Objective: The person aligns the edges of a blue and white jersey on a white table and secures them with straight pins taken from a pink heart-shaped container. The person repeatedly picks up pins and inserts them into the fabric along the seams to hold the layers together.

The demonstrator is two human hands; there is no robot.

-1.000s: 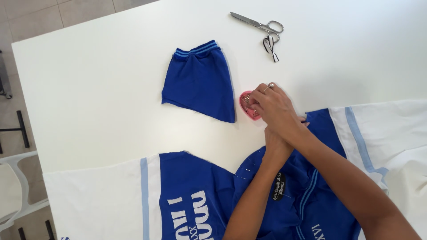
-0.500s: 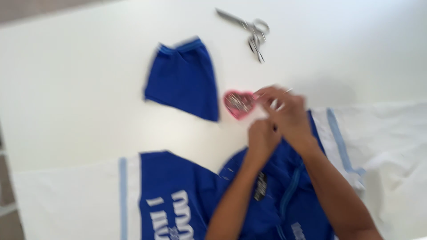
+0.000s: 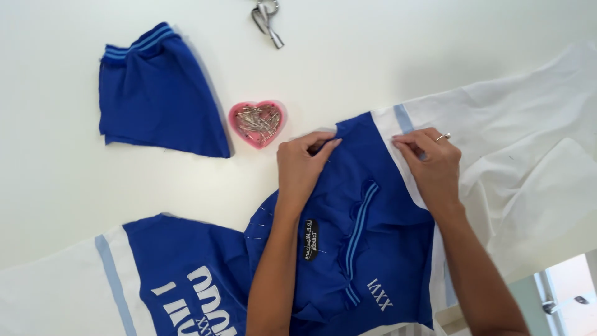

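A blue and white jersey (image 3: 373,211) lies spread on the white table (image 3: 56,180), with a few pins along its left seam. My left hand (image 3: 301,165) pinches the jersey's top blue edge near the middle. My right hand (image 3: 432,165), with a ring on one finger, pinches the same edge where blue meets the white panel. Just left of my left hand sits a pink heart-shaped dish of pins (image 3: 257,122). A cut-off blue sleeve (image 3: 155,93) lies further left.
Scissors (image 3: 267,15) lie at the table's far edge, partly cut off by the frame. The jersey's white sleeve (image 3: 528,143) stretches to the right. Floor shows past the table's corner at lower right.
My hands left the pin dish and spread apart along the jersey's top edge. The view has shifted, so the dish and sleeve now sit further left and the scissors higher.
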